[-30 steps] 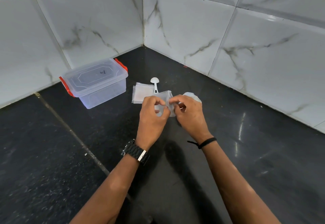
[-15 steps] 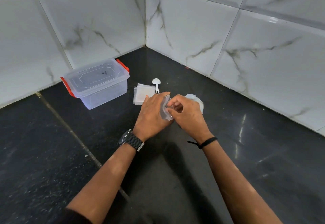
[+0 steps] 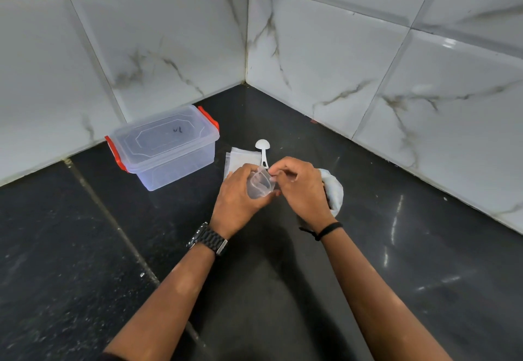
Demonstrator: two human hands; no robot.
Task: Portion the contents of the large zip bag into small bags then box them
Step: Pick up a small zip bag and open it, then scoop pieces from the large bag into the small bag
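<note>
My left hand grips a small clear bag from below, its mouth facing up. My right hand pinches the bag's top edge with thumb and fingertips. Behind my right hand lies the large zip bag with white contents, mostly hidden by that hand. A stack of flat small bags lies just beyond my hands. A white plastic spoon rests beside the stack. The clear storage box with red latches stands to the left, its lid on.
Everything sits on a dark stone counter in a corner of white marble-tiled walls. A seam in the counter runs diagonally at the left.
The small bag has turned from flat between both hands to held upright in my left hand. My right hand has shifted to its top edge.
</note>
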